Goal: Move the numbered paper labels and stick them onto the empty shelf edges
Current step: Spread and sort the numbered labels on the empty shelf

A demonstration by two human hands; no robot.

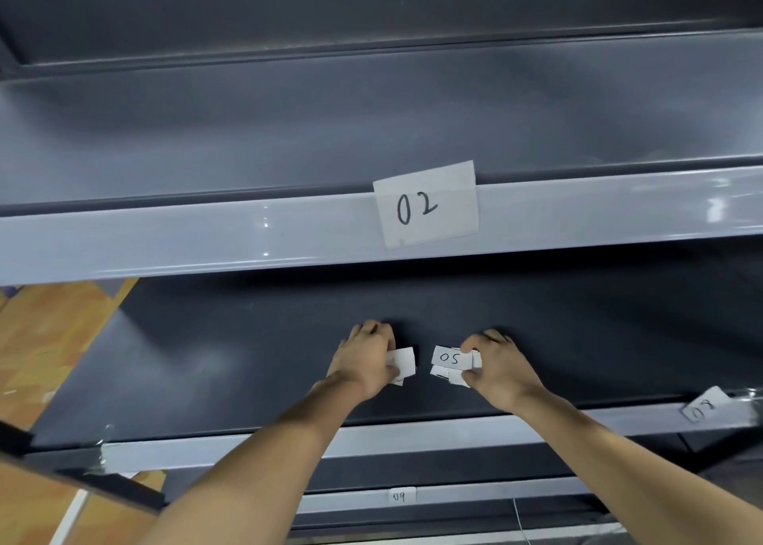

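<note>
1. Numbered paper labels are split between the two hands. The right hand (495, 365) pinches a small stack with the "05" label (451, 358) on top, thumb and fingers curled round its right end. The left hand (365, 356) grips a white slip (402, 362) by its left end, and its number does not show.
2. The two bundles lie just apart, between the hands, low over the dark shelf board (247, 359).
3. The lower shelf edge (413, 435) runs left to right behind the wrists, on the person's side, and both forearms cross above it. The stretch under them is bare.
4. The "05" label has its long side parallel to that edge, so placing it there looks like a draw-back toward the body with little turning. Both hands are about equally near.
5. The upper shelf edge (206, 235) lies well beyond the fingertips and carries the "02" label (427, 206).
6. The "08" label (706, 408) sits on the lower edge, far out past the right hand. The "09" label (398, 496) is on an edge lower still.
</note>
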